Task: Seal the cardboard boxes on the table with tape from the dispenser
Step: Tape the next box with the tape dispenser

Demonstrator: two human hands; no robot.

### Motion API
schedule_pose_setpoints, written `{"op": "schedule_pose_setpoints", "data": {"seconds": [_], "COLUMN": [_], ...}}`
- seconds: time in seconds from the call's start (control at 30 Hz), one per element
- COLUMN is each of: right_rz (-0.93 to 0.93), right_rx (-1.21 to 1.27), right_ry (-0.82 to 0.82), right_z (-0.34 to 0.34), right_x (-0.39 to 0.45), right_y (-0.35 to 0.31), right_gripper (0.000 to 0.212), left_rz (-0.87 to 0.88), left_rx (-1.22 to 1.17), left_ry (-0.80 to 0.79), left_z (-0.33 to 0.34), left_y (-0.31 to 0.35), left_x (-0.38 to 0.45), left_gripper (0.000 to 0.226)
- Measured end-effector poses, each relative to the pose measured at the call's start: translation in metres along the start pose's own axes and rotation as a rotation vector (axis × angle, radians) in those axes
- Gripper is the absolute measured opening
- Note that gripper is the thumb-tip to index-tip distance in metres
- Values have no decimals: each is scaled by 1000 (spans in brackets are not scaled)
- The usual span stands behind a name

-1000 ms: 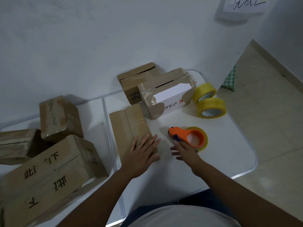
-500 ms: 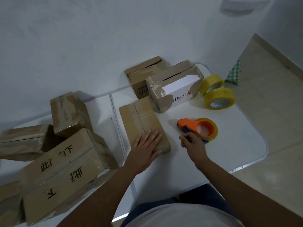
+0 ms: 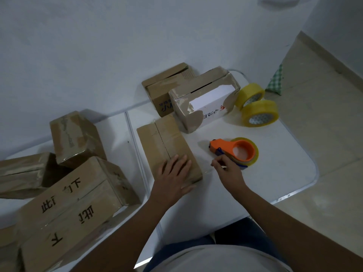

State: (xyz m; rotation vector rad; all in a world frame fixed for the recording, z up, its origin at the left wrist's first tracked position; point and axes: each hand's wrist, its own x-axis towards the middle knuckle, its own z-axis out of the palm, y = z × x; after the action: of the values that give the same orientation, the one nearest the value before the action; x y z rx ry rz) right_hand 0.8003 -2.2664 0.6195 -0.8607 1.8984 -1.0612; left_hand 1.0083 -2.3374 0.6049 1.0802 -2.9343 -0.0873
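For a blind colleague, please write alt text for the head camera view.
A person's left hand presses flat on a small cardboard box on a white table, while the right hand pinches at the orange tape dispenser beside it. Two yellow tape rolls and more boxes lie around.

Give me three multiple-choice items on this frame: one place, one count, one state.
1. Where is the tape dispenser relative to the flat box?
A. on top of it
B. on the table to its right
C. on the floor

2. How many spare yellow tape rolls sit at the table's far right?
A. one
B. two
C. four

3. What is the left hand doing?
A. resting flat on the flat box
B. lifting a roll
C. hanging off the table

Key: 1 B, the dispenser lies on the white table beside the box. 2 B, one roll leans behind another. 3 A, fingers spread on the cardboard.
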Motion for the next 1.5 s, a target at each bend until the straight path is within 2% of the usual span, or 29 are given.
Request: {"op": "schedule_pose_setpoints", "data": {"seconds": [0.13,0.33,0.43,0.53,0.73,0.97,1.1,1.2,1.3,1.4,1.5], "right_rz": [53,17,-53,-127,-246,-92,26,58,-33,-189,-200], "right_rx": [37,-1,-57,-134,-255,-216,-288,-381,-314,-317,-393], "right_ry": [-10,-46,-72,-95,-176,-183,-246,-291,-277,-300,-335], "right_z": [1,2,6,14,38,50,55,44,24,24,33], "right_x": [0,4,9,16,29,29,39,36,10,-18,-25], "right_y": [-1,5,7,8,8,17,27,33,22,6,2], "right_gripper": [17,16,15,19,18,16,18,32,51,52,56], "left_rz": [-135,-129,-58,36,65,58,49,51,46,49,49], "left_rx": [-50,-28,-59,-26,17,22,18,6,9,8,1], "left_ry": [57,66,86,41,-2,-11,-9,-14,-1,2,9], "left_z": [0,8,5,5,11,12,8,7,8,8,8], "left_y": [13,15,4,-11,-14,-14,-14,-14,-15,-14,-14], "left_x": [11,12,6,-4,-3,0,-1,-2,-2,-1,-1], "left_gripper": [69,72,74,73,76,76,74,74,74,73,74]}}
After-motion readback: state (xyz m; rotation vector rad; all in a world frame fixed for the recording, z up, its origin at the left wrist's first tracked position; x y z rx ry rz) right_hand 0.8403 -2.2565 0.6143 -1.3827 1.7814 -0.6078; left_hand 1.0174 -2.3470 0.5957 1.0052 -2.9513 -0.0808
